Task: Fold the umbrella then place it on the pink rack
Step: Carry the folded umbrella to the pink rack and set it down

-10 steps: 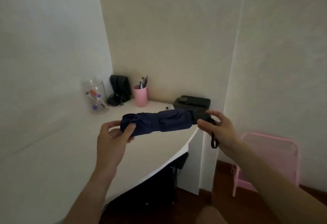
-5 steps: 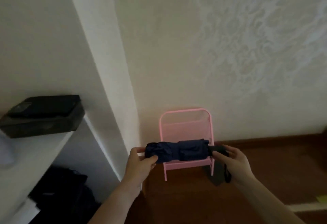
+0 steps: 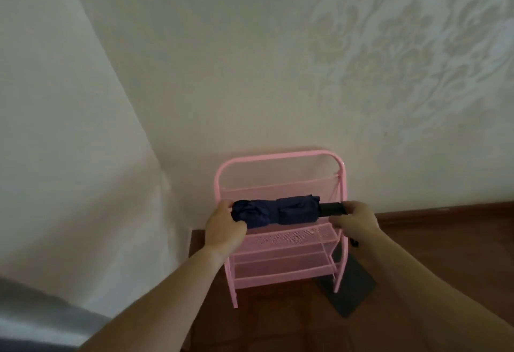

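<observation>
A folded navy umbrella (image 3: 281, 211) lies level between my two hands, in front of the upper shelf of the pink rack (image 3: 278, 156). My left hand (image 3: 222, 226) grips its canopy end. Over at the right end, my right hand (image 3: 356, 219) grips the black handle (image 3: 331, 209), and the wrist strap hangs below that hand. The rack is a pink metal mesh frame with several shelves, standing on the floor against the wall. I cannot tell whether the umbrella touches a shelf.
A dark flat rectangular thing (image 3: 350, 290) lies on the brown wooden floor (image 3: 445, 240) by the rack's right legs. A pale patterned wall (image 3: 278, 73) rises behind the rack. A white wall corner (image 3: 83, 184) juts out on the left.
The view swung from the desk to the pink rack and came closer. Both hands carried the folded umbrella up to the rack's upper shelf level.
</observation>
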### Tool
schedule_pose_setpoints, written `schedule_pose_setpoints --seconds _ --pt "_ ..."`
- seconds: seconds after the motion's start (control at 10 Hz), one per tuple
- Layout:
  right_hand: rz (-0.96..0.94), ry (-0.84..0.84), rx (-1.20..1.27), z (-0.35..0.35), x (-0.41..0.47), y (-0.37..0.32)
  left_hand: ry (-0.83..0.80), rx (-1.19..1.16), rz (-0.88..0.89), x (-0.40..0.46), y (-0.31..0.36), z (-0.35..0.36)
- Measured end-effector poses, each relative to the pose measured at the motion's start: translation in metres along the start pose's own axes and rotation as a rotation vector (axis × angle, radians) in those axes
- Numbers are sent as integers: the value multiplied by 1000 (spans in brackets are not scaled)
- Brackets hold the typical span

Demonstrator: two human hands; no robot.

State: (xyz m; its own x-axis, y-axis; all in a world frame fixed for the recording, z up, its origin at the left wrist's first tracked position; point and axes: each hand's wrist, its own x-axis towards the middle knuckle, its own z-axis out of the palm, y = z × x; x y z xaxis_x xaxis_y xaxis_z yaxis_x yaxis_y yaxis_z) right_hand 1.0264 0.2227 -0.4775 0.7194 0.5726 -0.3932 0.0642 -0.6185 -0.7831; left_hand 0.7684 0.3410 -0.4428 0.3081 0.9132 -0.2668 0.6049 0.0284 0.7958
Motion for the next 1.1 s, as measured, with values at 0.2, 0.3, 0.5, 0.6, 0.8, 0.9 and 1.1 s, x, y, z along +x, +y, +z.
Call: schedule_pose_setpoints --seconds 0.2,0.3,0.5,0.6,0.8,0.9,1.1 --pt "17 39 -242 33 59 9 -81 332 62 53 -23 41" --pt "38 57 -299 45 68 15 -117 438 61 59 -34 51" --pt "-29 1 -232 58 58 30 -172 674 229 56 -45 58" --pt "-222 38 -408 60 40 33 -131 870 445 52 -54 58" --pt "-465 100 -617 64 25 37 -77 1046 590 55 -63 54" --pt "-451 119 -634 73 28 38 -53 1070 577 53 -71 56" --pt "-351 22 -669 67 11 26 -74 898 463 33 -58 50"
